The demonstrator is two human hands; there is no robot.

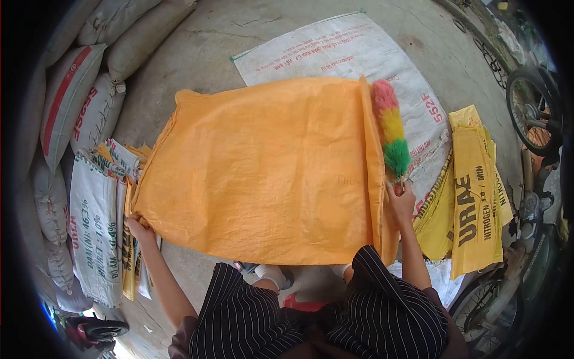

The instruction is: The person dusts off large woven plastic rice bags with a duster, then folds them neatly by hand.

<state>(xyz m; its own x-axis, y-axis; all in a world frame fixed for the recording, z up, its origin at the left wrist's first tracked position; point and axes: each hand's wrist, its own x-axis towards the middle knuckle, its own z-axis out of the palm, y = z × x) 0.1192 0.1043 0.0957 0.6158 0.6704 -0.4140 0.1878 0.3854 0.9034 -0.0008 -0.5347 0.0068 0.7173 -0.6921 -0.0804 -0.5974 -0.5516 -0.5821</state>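
Observation:
A large orange woven sack (269,167) spreads out flat in front of me, over the front of my knees. My left hand (139,228) is closed on the sack's lower left corner. In my right hand (402,203), the fingers are wrapped round the handle of a fluffy duster (391,122) with pink, yellow and green bands. The duster's head lies along the sack's folded right edge, over a printed white sack (311,51). That white sack is partly hidden beneath the orange one.
Folded sacks (95,227) stand in a pile at my left. Behind them rise stacked full sacks (75,105). Flattened yellow sacks (475,197) lie at my right, beside a motorbike (529,245). Something red (302,304) shows beneath me.

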